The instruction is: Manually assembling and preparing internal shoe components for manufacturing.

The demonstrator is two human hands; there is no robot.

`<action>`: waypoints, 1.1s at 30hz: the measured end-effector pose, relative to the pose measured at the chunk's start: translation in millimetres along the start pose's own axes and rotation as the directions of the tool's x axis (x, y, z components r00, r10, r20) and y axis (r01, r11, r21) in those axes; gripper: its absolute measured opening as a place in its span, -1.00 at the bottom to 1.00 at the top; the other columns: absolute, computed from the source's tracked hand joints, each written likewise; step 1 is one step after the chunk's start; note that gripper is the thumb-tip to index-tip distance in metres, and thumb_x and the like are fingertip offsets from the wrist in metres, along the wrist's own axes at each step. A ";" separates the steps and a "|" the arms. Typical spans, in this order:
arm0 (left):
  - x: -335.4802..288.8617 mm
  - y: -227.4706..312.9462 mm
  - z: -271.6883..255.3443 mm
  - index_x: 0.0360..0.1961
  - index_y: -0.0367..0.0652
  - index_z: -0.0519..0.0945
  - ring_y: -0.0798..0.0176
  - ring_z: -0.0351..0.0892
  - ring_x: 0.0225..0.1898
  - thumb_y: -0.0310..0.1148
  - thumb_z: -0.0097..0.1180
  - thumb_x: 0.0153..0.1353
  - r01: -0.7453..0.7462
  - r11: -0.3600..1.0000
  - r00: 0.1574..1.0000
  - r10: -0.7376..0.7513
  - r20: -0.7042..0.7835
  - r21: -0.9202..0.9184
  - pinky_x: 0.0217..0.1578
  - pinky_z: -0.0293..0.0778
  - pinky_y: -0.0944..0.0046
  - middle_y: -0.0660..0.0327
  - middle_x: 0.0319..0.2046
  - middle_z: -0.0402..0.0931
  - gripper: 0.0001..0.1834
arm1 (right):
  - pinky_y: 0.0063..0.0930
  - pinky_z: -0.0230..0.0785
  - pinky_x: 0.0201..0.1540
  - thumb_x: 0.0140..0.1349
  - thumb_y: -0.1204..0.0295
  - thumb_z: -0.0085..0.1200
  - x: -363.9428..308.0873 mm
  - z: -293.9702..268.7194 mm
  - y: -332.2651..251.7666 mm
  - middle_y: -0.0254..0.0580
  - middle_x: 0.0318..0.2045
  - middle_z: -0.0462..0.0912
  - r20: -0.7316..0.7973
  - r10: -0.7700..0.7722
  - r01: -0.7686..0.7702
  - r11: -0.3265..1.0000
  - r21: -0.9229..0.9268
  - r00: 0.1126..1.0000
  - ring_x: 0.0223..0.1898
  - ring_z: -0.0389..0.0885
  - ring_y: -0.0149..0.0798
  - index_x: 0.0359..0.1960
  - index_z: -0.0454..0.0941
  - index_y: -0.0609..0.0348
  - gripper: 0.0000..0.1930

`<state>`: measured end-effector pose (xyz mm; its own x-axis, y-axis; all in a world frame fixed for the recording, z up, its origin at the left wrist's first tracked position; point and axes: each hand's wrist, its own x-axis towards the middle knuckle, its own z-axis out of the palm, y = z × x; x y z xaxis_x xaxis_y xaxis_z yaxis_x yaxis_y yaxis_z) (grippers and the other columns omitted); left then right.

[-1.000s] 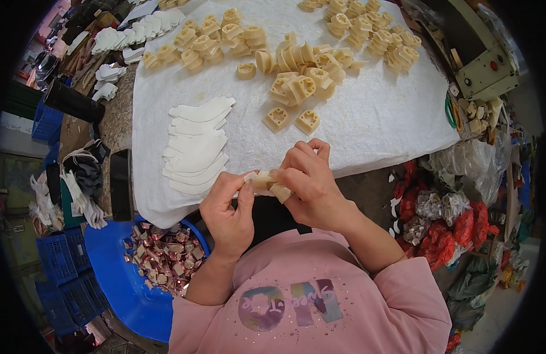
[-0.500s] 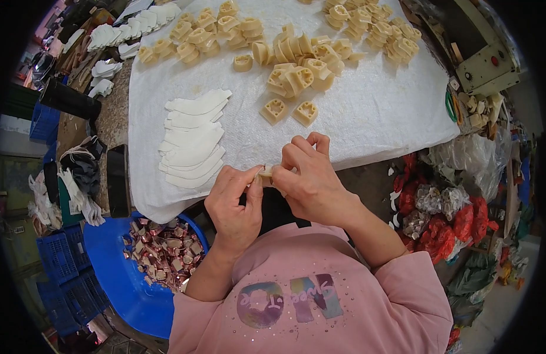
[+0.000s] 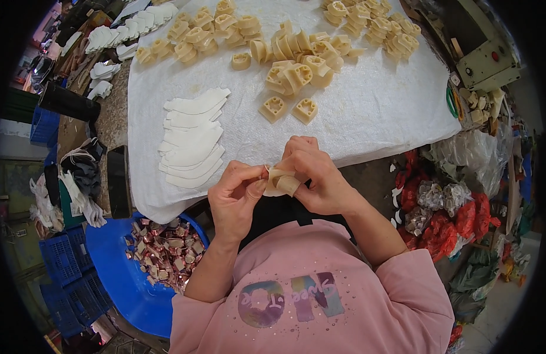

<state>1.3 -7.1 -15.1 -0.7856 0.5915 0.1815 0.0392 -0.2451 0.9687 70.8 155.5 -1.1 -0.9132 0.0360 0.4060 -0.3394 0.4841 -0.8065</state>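
Observation:
Just in front of my body, near the table's front edge, a small beige block like a shoe heel (image 3: 282, 182) is between my hands. My right hand (image 3: 320, 180) is closed around its right side. At its left edge my left hand (image 3: 234, 190) pinches with thumb and fingertips; whether a thin strip is also held there I cannot tell. On the white-covered table (image 3: 367, 118), two similar beige blocks (image 3: 273, 110) sit beyond my hands, before a larger pile (image 3: 302, 56). To the left lie overlapping curved white cut pieces (image 3: 192, 141).
A blue basin (image 3: 117, 277) with many metallic pink pieces stands at lower left, next to blue crates (image 3: 55, 253). A dark phone (image 3: 118, 180) lies at the table's left edge. Red and clear plastic bags (image 3: 441, 218) fill the right side, below a grey-green machine box (image 3: 488, 65).
The piece has been turned, so more of its beige side shows between my hands. My right hand has shifted slightly, its fingers now more curled around the piece.

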 end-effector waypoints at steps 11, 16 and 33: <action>6.4 2.6 4.4 -0.53 -0.25 0.42 0.35 0.19 -0.61 -0.39 0.10 0.19 -0.306 0.831 0.951 0.291 0.105 0.464 -0.60 0.13 0.39 0.22 -0.62 0.28 -0.79 | -0.31 0.01 -0.16 -0.32 0.72 -0.06 2.0 -0.5 -6.4 -0.22 -0.48 0.26 0.133 -0.066 0.074 0.995 -0.062 0.989 -0.30 0.29 -0.17 -0.45 0.39 0.11 -0.70; 4.9 5.3 8.1 -0.52 -0.25 0.45 0.35 0.24 -0.55 -0.42 0.18 0.12 -0.326 0.847 0.943 0.321 0.083 0.419 -0.54 0.17 0.40 0.25 -0.58 0.29 -0.81 | -0.30 0.03 -0.15 -0.17 0.58 0.12 4.1 -0.2 -3.0 -0.29 -0.43 0.38 -0.017 -0.166 0.165 0.985 -0.054 0.986 -0.30 0.33 -0.20 -0.39 0.45 0.10 -0.76; 0.0 20.7 -4.6 -0.38 -0.14 0.54 0.15 0.35 -0.36 -0.70 0.21 -0.12 -0.509 0.744 0.826 0.563 0.002 0.432 -0.31 0.36 0.26 0.14 -0.37 0.32 -0.73 | -0.51 0.35 -0.07 0.26 0.46 -0.01 -22.5 22.7 -16.7 -0.13 -0.23 0.55 -0.128 0.427 -0.265 0.741 0.617 0.895 -0.17 0.51 -0.40 -0.19 0.42 0.30 -0.83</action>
<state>-0.7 -15.7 4.1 -0.6257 0.3522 0.6960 0.6959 -0.1512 0.7021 92.0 126.7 -6.6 -0.9336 0.3506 0.0738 -0.1483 -0.1906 -0.9704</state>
